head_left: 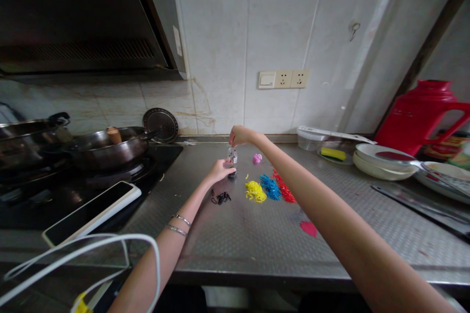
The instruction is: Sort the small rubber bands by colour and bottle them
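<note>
My left hand (221, 170) is wrapped round a small clear bottle (232, 155) that stands upright on the metal counter, with dark contents at its bottom. Directly over the bottle's mouth, my right hand (238, 135) points down with its fingers pinched together; what they hold, if anything, is hidden. Near my left wrist lies a loose heap of black rubber bands (221, 198). To the right are piles of small yellow bands (255, 191), blue bands (270, 187) and red bands (283, 187), the red partly behind my right forearm. A small pink-purple object (257, 158) sits behind them.
A flat pink-red piece (308, 228) lies under my right forearm. At right stand a plastic tub (310, 140), a sponge (333, 154), stacked dishes (382, 168), a knife (422, 210) and a red thermos (418, 112). Pans (110, 149) occupy the left stove; a white cable (110, 238) crosses the front.
</note>
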The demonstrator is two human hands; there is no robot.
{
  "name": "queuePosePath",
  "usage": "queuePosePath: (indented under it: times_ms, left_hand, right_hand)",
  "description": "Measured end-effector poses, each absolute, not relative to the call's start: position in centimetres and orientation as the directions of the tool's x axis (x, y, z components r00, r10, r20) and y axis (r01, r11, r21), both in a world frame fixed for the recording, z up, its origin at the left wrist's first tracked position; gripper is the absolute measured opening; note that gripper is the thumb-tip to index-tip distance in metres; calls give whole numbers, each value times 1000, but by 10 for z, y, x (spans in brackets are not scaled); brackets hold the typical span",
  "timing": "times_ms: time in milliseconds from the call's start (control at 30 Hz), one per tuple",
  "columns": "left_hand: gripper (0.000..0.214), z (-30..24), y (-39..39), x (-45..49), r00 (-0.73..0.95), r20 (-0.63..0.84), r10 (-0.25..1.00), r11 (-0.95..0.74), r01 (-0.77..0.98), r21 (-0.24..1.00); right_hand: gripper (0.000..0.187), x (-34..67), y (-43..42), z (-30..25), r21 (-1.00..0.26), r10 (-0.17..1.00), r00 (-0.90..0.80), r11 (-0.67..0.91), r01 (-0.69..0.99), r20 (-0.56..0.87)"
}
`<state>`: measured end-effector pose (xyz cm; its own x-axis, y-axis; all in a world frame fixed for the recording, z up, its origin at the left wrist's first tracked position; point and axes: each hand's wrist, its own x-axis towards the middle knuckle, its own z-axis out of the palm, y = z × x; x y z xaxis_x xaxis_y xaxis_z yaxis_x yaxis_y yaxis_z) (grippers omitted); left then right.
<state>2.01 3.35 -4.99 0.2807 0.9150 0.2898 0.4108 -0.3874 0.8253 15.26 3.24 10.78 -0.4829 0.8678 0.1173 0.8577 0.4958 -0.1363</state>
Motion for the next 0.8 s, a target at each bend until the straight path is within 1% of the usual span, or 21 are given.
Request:
queuePosePath:
  times_ms: [100,200,267,300,333,467,600,667,733,767,800]
  left_hand:
    - [38,-48,31,20,282,299,912,-398,422,815]
    - [39,-46,30,20,273,298,915,-394,444,805]
    - [39,-46,31,20,272,294,916,-391,455,800]
    - [39,-47,33,20,274,292,916,-392,456,799]
    - [39,-48,34,20,280,293,914,-395,454,799]
    - [37,-56,40,20,310,322,894,-433,419,798]
    - [39,-53,38,20,334,332,882,-457,438,774]
    - [43,-43,34,16,350,308,885,-454,497,739]
    - [46,-29,28,7,357,278,892,-446,591,672]
    - [44,-21,25,1,353,258,899,-434,644,630]
    - [39,-14,20,-5,381,202,902,-423,692,585]
  right_hand:
    - [26,160,34,106,-226,863,-478,505,833,166]
    - [25,170,36,93,-366,863,-423,502,784,277]
    - [31,176,37,75,-455,865,-390,498,738,315]
    - [36,178,36,65,-480,869,-370,491,727,329]
    - [39,179,35,55,-490,875,-337,477,730,349]
    - [32,178,29,17,-462,891,-302,437,772,338]
    - [35,173,25,-4,-500,892,-248,422,756,378]
    - [38,172,24,-9,-513,877,-240,444,735,415]
    - [39,172,24,-12,-521,866,-225,455,722,446]
    - [38,172,24,-13,-522,862,-218,459,719,457]
    - [37,172,24,-14,-522,858,-213,462,717,467]
